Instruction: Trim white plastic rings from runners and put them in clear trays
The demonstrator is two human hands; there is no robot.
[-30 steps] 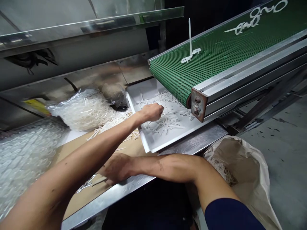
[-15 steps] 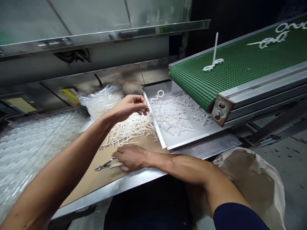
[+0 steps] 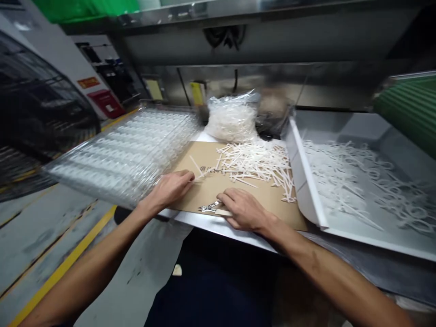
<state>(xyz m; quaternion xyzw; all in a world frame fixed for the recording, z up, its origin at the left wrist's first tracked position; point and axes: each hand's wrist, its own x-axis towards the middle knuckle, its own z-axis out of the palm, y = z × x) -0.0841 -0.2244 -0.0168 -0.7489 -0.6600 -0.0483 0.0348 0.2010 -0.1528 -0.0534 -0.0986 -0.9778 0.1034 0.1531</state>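
My left hand [image 3: 172, 187] is closed near the left of the cardboard sheet [image 3: 207, 193], its fingertips pinching a thin white plastic piece [image 3: 201, 173]. A slim stem of that piece points up and away from the fingers. My right hand [image 3: 243, 209] is wrapped around a pair of nippers [image 3: 211, 207] with pale handles. Their metal jaws point left, toward my left hand, low over the cardboard's front edge. Behind both hands lies a loose heap of thin white plastic sticks [image 3: 255, 161] on the cardboard.
On the left, a clear-wrapped stack of trays [image 3: 136, 150] holds rows of white parts. A clear bag of white pieces [image 3: 233, 118] stands behind the heap. At right, a walled white tray [image 3: 308, 181] contains many white plastic parts, below a green conveyor belt [image 3: 408, 109].
My view has swung left. My left hand has moved from the white tray's edge to the cardboard's left side with the white plastic piece. My right hand keeps hold of the nippers.
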